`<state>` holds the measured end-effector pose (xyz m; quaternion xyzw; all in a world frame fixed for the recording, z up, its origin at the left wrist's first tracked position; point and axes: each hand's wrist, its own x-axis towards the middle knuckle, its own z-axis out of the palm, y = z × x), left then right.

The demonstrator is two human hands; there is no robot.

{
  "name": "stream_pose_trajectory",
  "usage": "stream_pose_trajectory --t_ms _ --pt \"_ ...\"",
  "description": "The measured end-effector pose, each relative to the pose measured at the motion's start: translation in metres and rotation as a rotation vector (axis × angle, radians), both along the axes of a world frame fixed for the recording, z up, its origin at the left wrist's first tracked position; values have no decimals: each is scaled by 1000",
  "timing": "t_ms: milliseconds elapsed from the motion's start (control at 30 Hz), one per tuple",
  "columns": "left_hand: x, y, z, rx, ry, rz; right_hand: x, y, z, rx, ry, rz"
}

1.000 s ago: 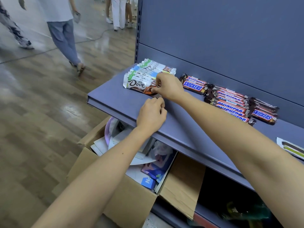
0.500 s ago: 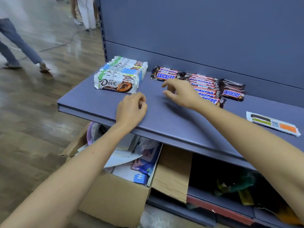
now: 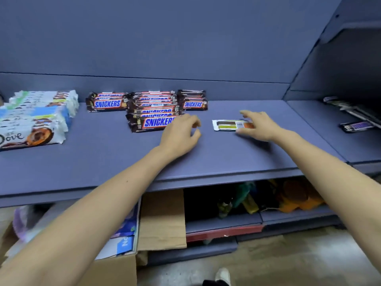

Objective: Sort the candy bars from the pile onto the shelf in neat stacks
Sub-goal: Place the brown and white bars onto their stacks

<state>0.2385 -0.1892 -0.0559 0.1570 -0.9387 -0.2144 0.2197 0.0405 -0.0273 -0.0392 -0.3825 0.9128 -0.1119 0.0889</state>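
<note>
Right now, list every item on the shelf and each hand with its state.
Dove bars: stacked flat, far left.
Snickers bars: three flat stacks.
White-wrapped bar: lying alone, back up.
Left hand: open, empty, on shelf.
Right hand: open, reaching the white-wrapped bar.

**Bare arms, no sleeves in view**

Both forearms are bare from the lower edge of the view up to the wrists; no sleeve, watch, ring or bracelet shows on either. The left hand (image 3: 179,134) and right hand (image 3: 260,126) are ungloved, with short nails. A small dark mark sits on the left forearm. Below, a light-coloured shoe (image 3: 223,275) shows beside a dark hem.
</note>
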Motion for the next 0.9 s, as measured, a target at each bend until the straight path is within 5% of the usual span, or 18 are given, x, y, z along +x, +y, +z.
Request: stream_pose_trajectory --t_ms 267,667,900 --pt "-36 27 7 16 -53 -39 -15 6 -8 17 117 137" --pt "-96 46 16 -65 44 50 -37 20 14 -252 -37 148" --pt "-124 56 34 -210 -104 -10 -51 22 28 -494 18 330"
